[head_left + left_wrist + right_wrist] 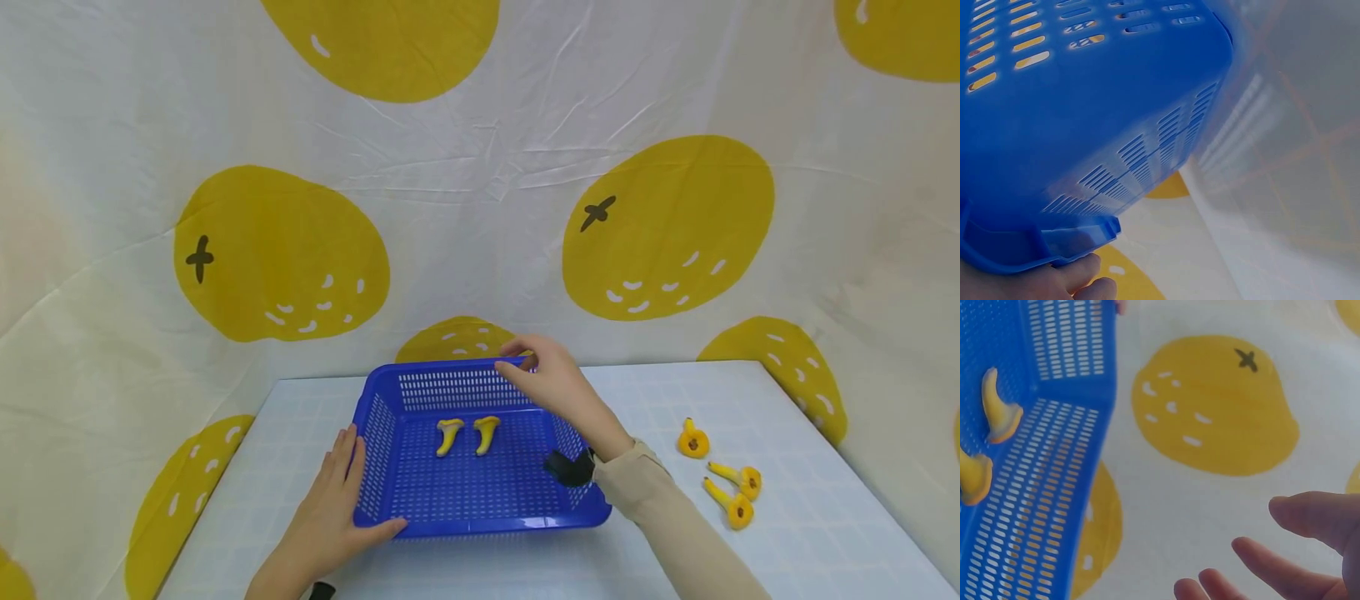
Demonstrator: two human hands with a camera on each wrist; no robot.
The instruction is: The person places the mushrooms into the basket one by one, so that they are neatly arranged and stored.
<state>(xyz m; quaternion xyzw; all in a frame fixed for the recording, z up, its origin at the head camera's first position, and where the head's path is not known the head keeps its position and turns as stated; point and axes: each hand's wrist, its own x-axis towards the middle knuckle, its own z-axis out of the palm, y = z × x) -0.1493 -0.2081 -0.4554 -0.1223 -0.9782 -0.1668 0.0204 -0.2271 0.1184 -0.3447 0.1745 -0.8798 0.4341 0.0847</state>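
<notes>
A blue plastic basket (495, 527) with slotted walls stands on the table. Two yellow chanterelle mushrooms, one on the left (448, 437) and one on the right (486, 434), lie side by side on its floor. My left hand (330, 500) rests at the basket's near left corner, fingers extended along the left rim and thumb over the front rim. Above the far right part of the basket is my right hand (547, 379), holding nothing. In the right wrist view its thumb and fingertips (1246, 546) are spread apart, away from the basket wall.
Three more chanterelles lie on the table right of the basket: one farther back (693, 440), two close together nearer me (738, 510). A white cloth (465, 242) printed with large yellow fruits hangs behind the table (225, 508). Black wrist gear (570, 468) sits at my right wrist.
</notes>
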